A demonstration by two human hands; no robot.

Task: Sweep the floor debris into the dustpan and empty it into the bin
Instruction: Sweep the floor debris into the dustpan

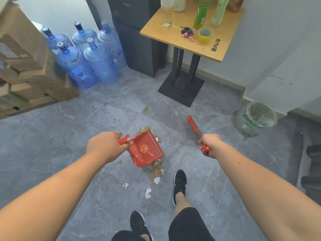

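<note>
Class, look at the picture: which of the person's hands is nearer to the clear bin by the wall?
Right. The right hand, holding the brush, is just left of the bin; the left hand, holding the dustpan, is farther left.

Five water jugs [90, 56] stand far left. One dustpan [145, 149], one brush [195, 129], two hands: left [102, 146], right [209, 145]. One table [224, 54] far right, four bottles [200, 13] on it, one tape roll [205, 34]. Two shoes [179, 184] near. One bin [256, 119] right.
</note>
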